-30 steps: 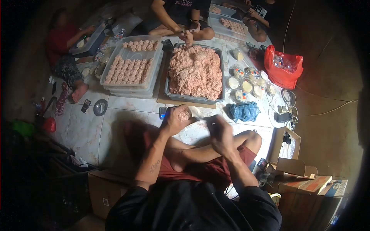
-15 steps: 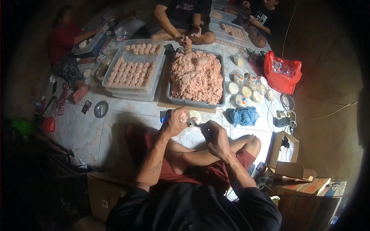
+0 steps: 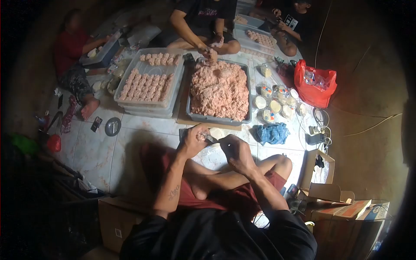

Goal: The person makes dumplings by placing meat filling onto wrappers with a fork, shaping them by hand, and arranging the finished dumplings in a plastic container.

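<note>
My left hand [image 3: 194, 142] is curled around a small lump of pink minced meat [image 3: 201, 137], held above the floor in front of my crossed legs. In my right hand [image 3: 238, 155] is a metal utensil, apparently a spoon [image 3: 210, 138], whose end touches the meat in my left palm. Its exact shape is partly hidden by the fingers. Just beyond my hands lies a pale round stack, perhaps wrappers [image 3: 217, 132]. Past that stands a grey tray [image 3: 189, 108] heaped with pink minced meat [image 3: 221, 93].
A co-worker's hand [image 3: 210, 56] reaches into the tray's far end. Left of it, stacked clear containers [image 3: 158, 66] hold rows of shaped meat pieces. To the right are packs of pale rounds [image 3: 275, 106], a blue cloth [image 3: 272, 133], a red bag [image 3: 316, 86] and cables [image 3: 323, 123].
My right hand has shifted slightly left, and the spoon now lies further into my left palm. The co-worker's hand has lowered onto the meat in the tray.
</note>
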Demonstrator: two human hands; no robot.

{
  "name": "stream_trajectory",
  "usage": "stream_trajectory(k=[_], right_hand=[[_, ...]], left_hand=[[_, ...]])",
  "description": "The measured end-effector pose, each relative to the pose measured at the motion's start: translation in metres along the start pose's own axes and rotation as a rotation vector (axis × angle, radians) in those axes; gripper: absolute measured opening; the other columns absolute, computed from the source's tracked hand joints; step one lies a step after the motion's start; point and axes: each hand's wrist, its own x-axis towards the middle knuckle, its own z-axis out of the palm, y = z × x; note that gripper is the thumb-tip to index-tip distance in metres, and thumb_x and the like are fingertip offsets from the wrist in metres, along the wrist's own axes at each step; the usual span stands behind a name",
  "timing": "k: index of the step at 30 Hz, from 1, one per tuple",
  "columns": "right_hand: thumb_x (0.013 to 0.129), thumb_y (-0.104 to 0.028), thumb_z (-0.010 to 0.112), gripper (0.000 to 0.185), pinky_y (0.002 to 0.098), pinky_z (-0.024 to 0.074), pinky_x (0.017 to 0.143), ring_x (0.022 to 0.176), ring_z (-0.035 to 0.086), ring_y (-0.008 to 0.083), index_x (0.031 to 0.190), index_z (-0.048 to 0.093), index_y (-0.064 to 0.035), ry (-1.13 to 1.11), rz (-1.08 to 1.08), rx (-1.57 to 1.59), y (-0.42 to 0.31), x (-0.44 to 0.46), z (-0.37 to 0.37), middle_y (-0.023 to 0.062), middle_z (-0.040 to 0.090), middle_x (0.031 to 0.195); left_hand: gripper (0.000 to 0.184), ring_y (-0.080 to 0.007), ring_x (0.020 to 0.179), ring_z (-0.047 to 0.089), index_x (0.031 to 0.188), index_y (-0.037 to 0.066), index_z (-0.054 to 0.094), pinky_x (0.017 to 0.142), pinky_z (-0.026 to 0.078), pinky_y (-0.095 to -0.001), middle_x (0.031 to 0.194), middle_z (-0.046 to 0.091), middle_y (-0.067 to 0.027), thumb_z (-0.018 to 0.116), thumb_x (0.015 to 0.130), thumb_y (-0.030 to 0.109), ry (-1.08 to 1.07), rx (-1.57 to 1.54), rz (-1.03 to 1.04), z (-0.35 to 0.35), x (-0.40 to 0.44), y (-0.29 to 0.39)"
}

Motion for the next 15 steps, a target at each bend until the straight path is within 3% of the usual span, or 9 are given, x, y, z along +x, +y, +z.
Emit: stream_trajectory(k=[1,3,5,8,10,11,13,14,15], right_hand=[[0.088,0.003,0.06,0.01,0.0381,0.0492,0.063,0.07,0.064,0.0278,0.098,0.064,0.0028,0.006,-0.014,-0.005,0.0,0.009,-0.005,0.0224,0.065,0.082],[0.085,0.005,0.06,0.01,0.0447,0.0496,0.062,0.07,0.065,0.04,0.095,0.062,0.0027,0.199,0.204,-0.079,0.001,0.026,-0.019,0.0253,0.064,0.08],[0.089,-0.001,0.058,0.004,0.0483,0.0507,0.062,0.071,0.065,0.0435,0.091,0.058,0.0022,0.292,0.068,-0.377,0.053,0.047,-0.026,0.026,0.064,0.076],[0.094,-0.011,0.05,0.015,0.0516,0.0534,0.067,0.077,0.066,0.0461,0.093,0.058,0.0018,0.088,0.234,-0.623,0.137,0.079,-0.013,0.0294,0.063,0.078],[0.095,-0.012,0.047,0.019,0.0528,0.0538,0.069,0.079,0.065,0.0477,0.094,0.059,0.0023,0.059,0.262,-0.607,0.159,0.091,0.005,0.0315,0.063,0.078],[0.096,-0.014,0.047,0.02,0.0518,0.0546,0.069,0.081,0.066,0.0466,0.096,0.058,0.0019,0.034,0.26,-0.655,0.163,0.097,0.013,0.0314,0.062,0.087],[0.097,-0.016,0.047,0.021,0.0508,0.0554,0.069,0.082,0.067,0.0455,0.097,0.058,0.0015,0.007,0.286,-0.696,0.172,0.093,0.016,0.0313,0.062,0.096],[0.098,-0.017,0.045,0.022,0.0509,0.0553,0.072,0.085,0.067,0.0448,0.1,0.058,0.0012,0.001,0.276,-0.663,0.175,0.092,0.012,0.031,0.061,0.098],[0.099,-0.018,0.044,0.024,0.0511,0.0551,0.075,0.088,0.067,0.0442,0.102,0.058,0.0009,-0.005,0.265,-0.631,0.177,0.088,0.007,0.0307,0.061,0.1]], left_hand=[[0.035,-0.0097,0.082,0.061,0.098,0.004,0.063,0.073,0.051,-0.0307,0.089,0.068,-0.0015,0.087,0.075,0.014,0.006,0.003,0.015,-0.005,0.001,0.005],[0.035,-0.0074,0.078,0.058,0.107,0.004,0.061,0.072,0.05,-0.0259,0.089,0.063,0.0012,0.082,0.079,0.005,0.11,-0.448,-0.211,-0.023,-0.008,0.006],[0.037,-0.0064,0.076,0.059,0.109,0.004,0.059,0.066,0.051,-0.0221,0.088,0.062,0.0002,0.082,0.08,0.005,0.071,-0.225,-0.183,-0.039,-0.016,-0.025],[0.037,-0.0095,0.07,0.06,0.105,0.003,0.061,0.057,0.052,-0.0259,0.085,0.063,-0.0019,0.084,0.078,0.011,-0.027,-0.25,-0.476,-0.059,-0.011,-0.025],[0.041,-0.0118,0.075,0.062,0.106,0.0,0.063,0.068,0.054,-0.0284,0.089,0.066,-0.0045,0.086,0.077,0.017,0.062,-0.04,-0.314,-0.059,-0.012,-0.049],[0.044,-0.014,0.077,0.063,0.105,-0.001,0.064,0.072,0.054,-0.0303,0.09,0.068,-0.0064,0.088,0.075,0.021,0.091,0.061,-0.249,-0.06,-0.009,-0.06],[0.045,-0.0144,0.078,0.062,0.104,-0.002,0.067,0.076,0.053,-0.031,0.091,0.07,-0.0075,0.088,0.075,0.025,0.12,0.007,-0.209,-0.061,-0.006,-0.078],[0.041,-0.0135,0.077,0.062,0.098,-0.001,0.067,0.073,0.052,-0.0302,0.087,0.069,-0.0069,0.088,0.073,0.024,0.128,0.0,-0.329,-0.061,-0.003,-0.081],[0.043,-0.014,0.076,0.062,0.097,-0.001,0.066,0.072,0.051,-0.0307,0.084,0.069,-0.0066,0.089,0.073,0.027,0.15,0.034,-0.318,-0.06,-0.003,-0.099]])
